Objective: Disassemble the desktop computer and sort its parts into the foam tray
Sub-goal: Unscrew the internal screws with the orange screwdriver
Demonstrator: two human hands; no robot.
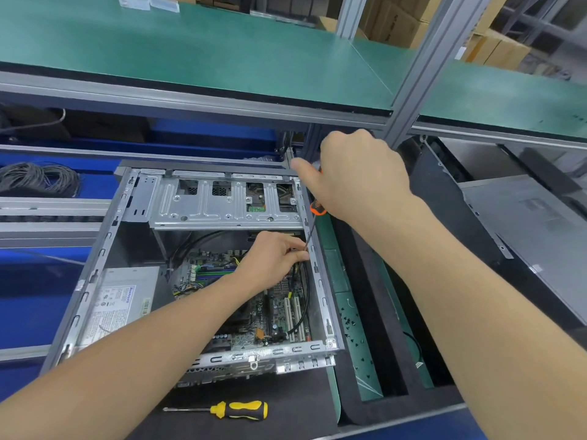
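A coil of grey cable (38,181) is lying well to the left of the computer case (104,249), which is sitting open on the desk (286,417) in front of me. Inside the case, the power supply (124,300) is filling the near left corner and the motherboard (260,309) is lying to its right. In front of the case, a yellow-handled screwdriver (235,410) is resting on the desk. I am reaching my left hand (270,258) into the case, curling its fingers together at the case's right wall, where the shaft tip is meeting them. Whether they are pinching the tip or some small part, I cannot tell. Above the case's far right corner, my right hand (359,176) is gripping the orange-handled screwdriver (317,208), pointing its shaft down into the case. The foam tray (368,296) is lying just right of the case, with small black screws (351,325) scattered in its nearest compartment. A grey side panel (524,236) is lying beyond the tray.
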